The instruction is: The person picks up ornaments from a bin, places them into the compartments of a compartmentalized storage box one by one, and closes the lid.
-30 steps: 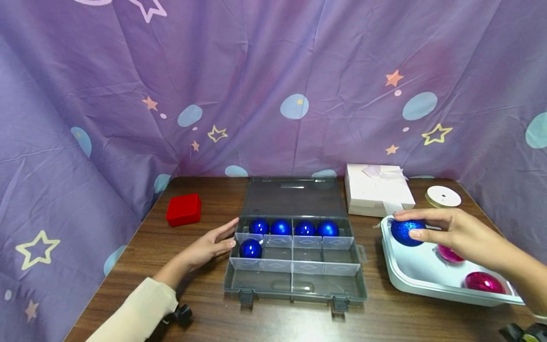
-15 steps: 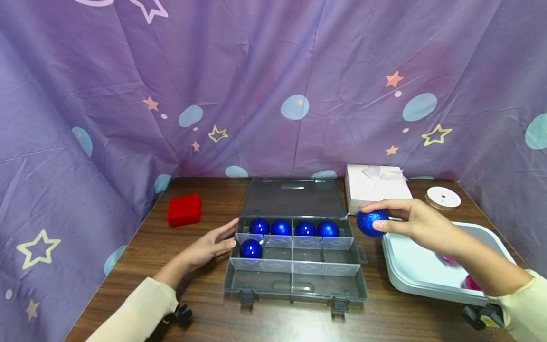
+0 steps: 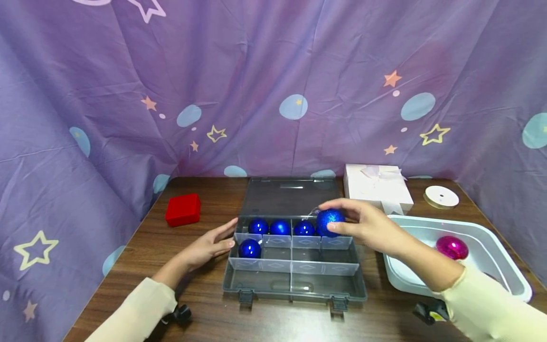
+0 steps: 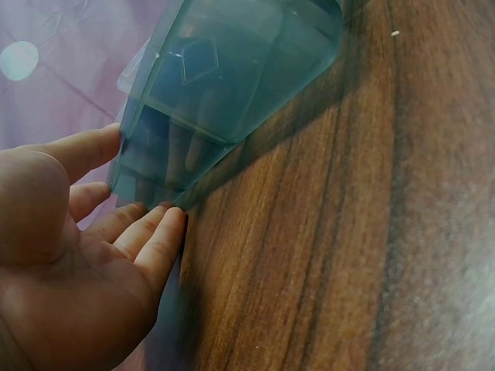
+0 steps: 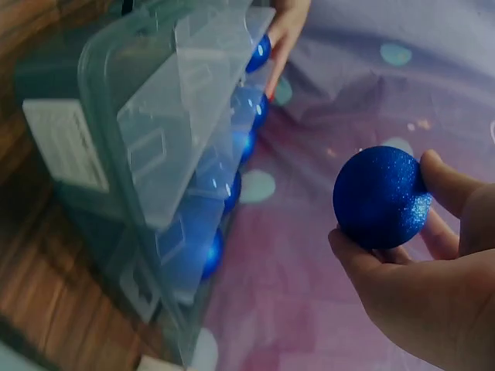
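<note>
In the head view my right hand (image 3: 369,225) pinches a glittery blue bauble (image 3: 330,222) between thumb and fingers. The bauble is over the back right of a clear grey divided box (image 3: 326,282), hiding part of that compartment. Seen from the right wrist, the bauble (image 5: 379,197) is held up apart from the box. Shiny blue baubles sit along the back row, and one more bauble (image 3: 249,248) lies at the left of the middle row. My left hand (image 3: 209,248) touches the box's left side with extended fingertips; the left wrist view shows these fingers (image 4: 158,247) against its wall.
A pale tray (image 3: 399,278) at the right holds a pink bauble (image 3: 452,248) and another partly hidden thing. Behind it are a white gift box (image 3: 376,190) with a bow and a ribbon spool (image 3: 441,196). A red box (image 3: 183,210) lies at the left.
My right hand has carried the glittery blue bauble leftward from above the tray to above the box's back right. The left hand stays at the box's side.
</note>
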The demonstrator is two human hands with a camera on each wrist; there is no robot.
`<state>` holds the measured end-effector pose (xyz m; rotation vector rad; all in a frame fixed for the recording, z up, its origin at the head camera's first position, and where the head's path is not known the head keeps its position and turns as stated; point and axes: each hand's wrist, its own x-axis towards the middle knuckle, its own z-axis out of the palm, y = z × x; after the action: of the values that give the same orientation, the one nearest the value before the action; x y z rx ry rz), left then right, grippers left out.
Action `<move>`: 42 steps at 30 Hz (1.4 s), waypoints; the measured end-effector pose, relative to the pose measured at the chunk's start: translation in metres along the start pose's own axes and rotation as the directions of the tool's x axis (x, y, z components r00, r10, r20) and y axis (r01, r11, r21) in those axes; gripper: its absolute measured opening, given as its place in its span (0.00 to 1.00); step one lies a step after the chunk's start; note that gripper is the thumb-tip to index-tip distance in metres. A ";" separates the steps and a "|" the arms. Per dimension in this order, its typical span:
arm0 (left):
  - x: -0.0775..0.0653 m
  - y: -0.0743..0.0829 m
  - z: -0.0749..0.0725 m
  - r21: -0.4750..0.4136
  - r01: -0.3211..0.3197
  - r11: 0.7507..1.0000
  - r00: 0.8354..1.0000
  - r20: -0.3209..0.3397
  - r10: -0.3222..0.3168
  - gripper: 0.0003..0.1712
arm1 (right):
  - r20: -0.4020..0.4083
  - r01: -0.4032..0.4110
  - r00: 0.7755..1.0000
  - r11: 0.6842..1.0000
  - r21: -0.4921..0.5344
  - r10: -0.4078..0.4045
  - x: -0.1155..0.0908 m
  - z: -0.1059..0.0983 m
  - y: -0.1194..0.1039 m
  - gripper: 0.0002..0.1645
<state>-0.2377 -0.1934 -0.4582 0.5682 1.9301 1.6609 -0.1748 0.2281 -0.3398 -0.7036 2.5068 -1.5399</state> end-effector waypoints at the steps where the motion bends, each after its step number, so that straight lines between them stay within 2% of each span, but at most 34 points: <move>1: 0.000 0.000 0.000 0.000 -0.001 1.000 1.000 0.000 0.001 0.44 | 0.001 -0.006 1.000 1.000 -0.005 0.006 0.002 0.004 -0.001 0.24; 6: 0.000 0.000 -0.001 0.002 -0.001 1.000 1.000 0.004 0.001 0.44 | 0.040 -0.007 0.999 0.996 -0.085 0.010 0.013 0.023 -0.001 0.25; 10: 0.000 0.001 -0.001 0.003 0.000 1.000 1.000 0.007 0.000 0.45 | 0.097 0.024 0.995 0.992 -0.127 -0.012 0.022 0.036 0.000 0.24; 18: -0.001 0.001 -0.001 0.003 0.006 1.000 1.000 0.007 -0.006 0.45 | 0.168 0.024 0.986 0.994 -0.105 -0.006 0.038 0.059 0.006 0.23; 22: -0.001 0.001 -0.001 0.003 0.007 1.000 1.000 0.006 -0.007 0.45 | 0.172 0.010 0.985 0.994 -0.106 0.009 0.044 0.071 0.009 0.23; 30: 0.000 0.000 -0.002 0.002 0.002 1.000 1.000 0.006 -0.002 0.45 | 0.140 -0.030 0.989 0.982 -0.186 0.057 0.055 0.090 0.012 0.28; 42: 0.000 -0.001 -0.001 0.000 -0.003 1.000 1.000 0.006 0.003 0.45 | 0.166 -0.002 0.985 0.975 -0.221 0.039 0.062 0.104 0.010 0.27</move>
<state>-0.2387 -0.1941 -0.4588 0.5758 1.9256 1.6591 -0.1988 0.1198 -0.3892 -0.7978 2.5686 -1.1517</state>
